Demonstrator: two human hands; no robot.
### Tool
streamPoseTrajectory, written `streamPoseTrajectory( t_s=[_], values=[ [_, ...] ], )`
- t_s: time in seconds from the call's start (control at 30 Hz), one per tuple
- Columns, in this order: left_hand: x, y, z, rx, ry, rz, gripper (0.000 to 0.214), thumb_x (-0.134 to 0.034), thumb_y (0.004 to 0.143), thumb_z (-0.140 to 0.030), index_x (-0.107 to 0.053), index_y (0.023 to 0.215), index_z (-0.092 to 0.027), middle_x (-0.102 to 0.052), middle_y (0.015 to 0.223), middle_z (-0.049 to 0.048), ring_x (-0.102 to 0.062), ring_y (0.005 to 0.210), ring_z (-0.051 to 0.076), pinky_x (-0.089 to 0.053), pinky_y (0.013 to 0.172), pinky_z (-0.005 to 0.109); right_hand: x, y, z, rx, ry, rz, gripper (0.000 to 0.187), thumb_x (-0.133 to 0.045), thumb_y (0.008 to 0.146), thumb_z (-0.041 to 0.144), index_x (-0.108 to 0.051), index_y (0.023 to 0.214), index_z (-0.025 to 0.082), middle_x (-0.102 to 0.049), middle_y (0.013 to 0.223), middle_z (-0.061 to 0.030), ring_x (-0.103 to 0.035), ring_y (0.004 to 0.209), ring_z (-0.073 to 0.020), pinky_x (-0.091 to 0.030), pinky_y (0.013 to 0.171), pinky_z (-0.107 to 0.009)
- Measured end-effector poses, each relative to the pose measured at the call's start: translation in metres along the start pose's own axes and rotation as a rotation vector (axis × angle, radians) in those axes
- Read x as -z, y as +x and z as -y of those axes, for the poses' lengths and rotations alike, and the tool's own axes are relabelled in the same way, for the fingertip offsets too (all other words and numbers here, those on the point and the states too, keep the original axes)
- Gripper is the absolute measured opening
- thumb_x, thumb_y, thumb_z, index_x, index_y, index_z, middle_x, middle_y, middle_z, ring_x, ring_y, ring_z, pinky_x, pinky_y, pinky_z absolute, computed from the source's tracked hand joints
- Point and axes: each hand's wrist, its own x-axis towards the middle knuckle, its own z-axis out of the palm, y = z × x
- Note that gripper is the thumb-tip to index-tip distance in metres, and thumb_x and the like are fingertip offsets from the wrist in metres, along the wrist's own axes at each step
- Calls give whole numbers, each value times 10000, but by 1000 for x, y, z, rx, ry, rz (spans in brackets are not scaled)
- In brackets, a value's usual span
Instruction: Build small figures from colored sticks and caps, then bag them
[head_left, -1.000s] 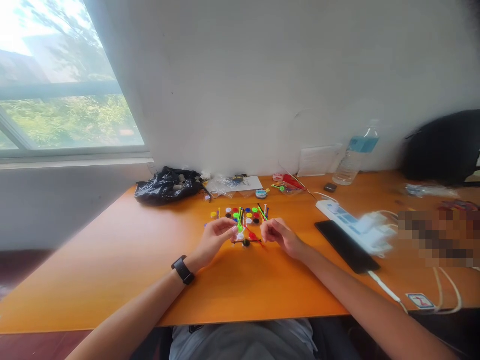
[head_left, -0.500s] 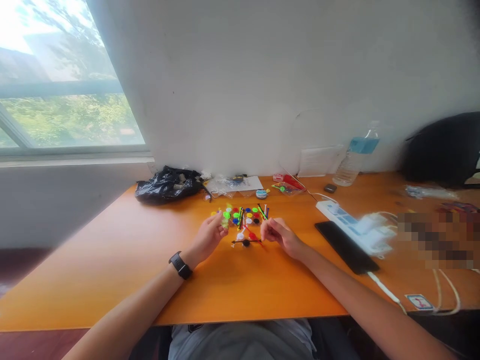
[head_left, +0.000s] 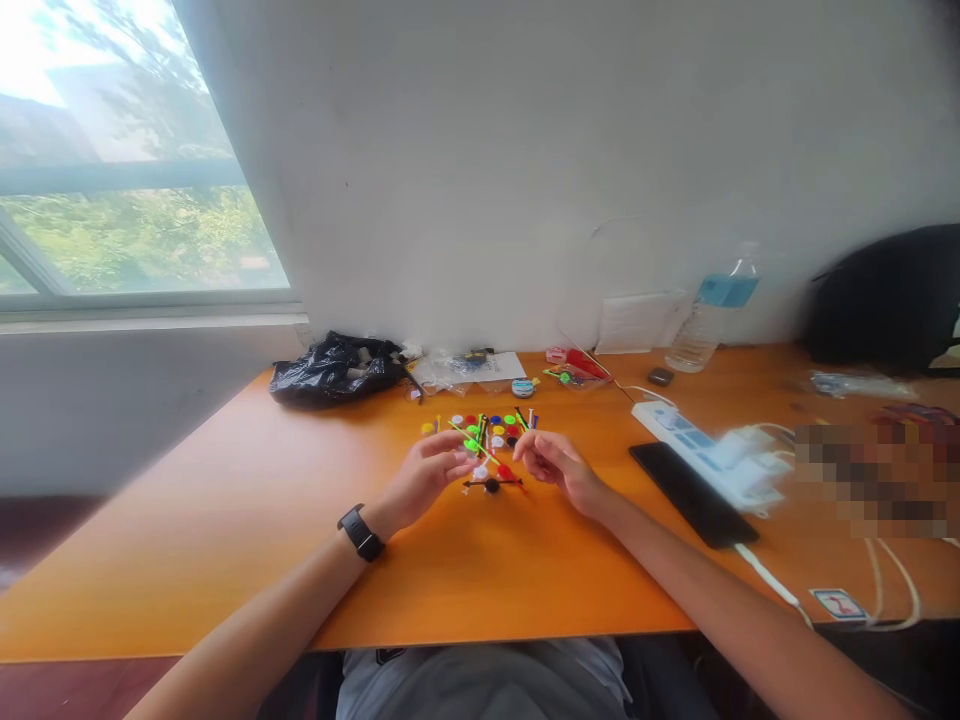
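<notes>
From where I stood, the left hand [head_left: 429, 475] had come back in toward the middle of the table [head_left: 420, 590]; half a second earlier it had been farther left, lifting the green piece [head_left: 471, 444] in a blur. Now that piece showed clearly, its disc at the left fingertips and its thin stick slanting from far left to near right, the near end above the red piece [head_left: 505, 472]. The left grip was narrowed to a light pinch around it, thumb on the near side, fingers on the far.

The right hand [head_left: 564, 475] had hardly travelled, but its fingers had uncurled a little. That grip was loosely bent, partly open; I couldn't tell whether anything lay inside it. Its fingertips were near the rows of coloured discs [head_left: 499, 431], which hadn't shifted.

The black piece [head_left: 492, 486] lay where it had been, between the hands on the near side, its bar running left to right, with the white piece [head_left: 481, 472] just beyond.
</notes>
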Motion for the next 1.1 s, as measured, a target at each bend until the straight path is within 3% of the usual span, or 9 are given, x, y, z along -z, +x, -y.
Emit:
streamPoseTrajectory(
  t_s=[0.13,0.27,0.43,0.53,0.63,0.83,1.1],
  values=[
    [-9,-6,-5,-12,161,26,291,-906,754,-236,-781,998,-137,-781,956,101,-750,916,228,-563,912,361,-2,0,4,-10,-21,-16,523,-569,978,682,-708,919,181,-392,629,30,-335,574,-136,-213,547,-294],
    [-11,-7,-2,-114,318,22,329,-922,765,-305,-772,1012,-148,-788,982,88,-757,884,218,-575,870,351,-8,0,10,-26,-89,-52,444,-661,960,621,-698,918,181,-458,658,28,-361,581,-120,-247,550,-278],
    [-11,-9,2,-153,322,73,385,-929,771,-314,-733,1063,-157,-807,984,99,-777,931,248,-602,879,379,-15,1,11,-37,-185,8,421,-702,948,583,-716,895,165,-621,775,-12,-491,653,-129,-370,618,-273],
    [-15,-11,1,-158,304,105,404,-943,752,-308,-720,1052,-154,-808,1026,113,-780,985,268,-603,945,420,-16,2,9,-70,-192,47,441,-728,921,592,-720,877,154,-642,773,-21,-535,672,-140,-396,633,-273],
    [-18,-11,1,-187,340,108,411,-941,753,-348,-734,1048,-152,-796,1065,115,-764,1013,267,-601,969,427,-13,3,5,-108,-173,47,444,-744,907,595,-704,866,155,-598,700,2,-498,616,-123,-370,591,-263],
    [-15,-9,-2,-349,647,-7,354,-762,921,-492,-779,951,-140,-773,948,91,-691,863,198,-545,788,299,-7,5,-3,-168,-108,-13,467,-748,883,631,-644,848,177,-557,668,30,-446,565,-104,-332,543,-253],
    [-2,-1,3,-396,834,-8,300,-794,881,-453,-824,968,-167,-802,916,103,-687,794,208,-515,736,296,-3,7,-13,-162,-169,-51,498,-722,887,661,-643,826,172,-499,654,41,-372,571,-101,-259,539,-260]
  ],
)
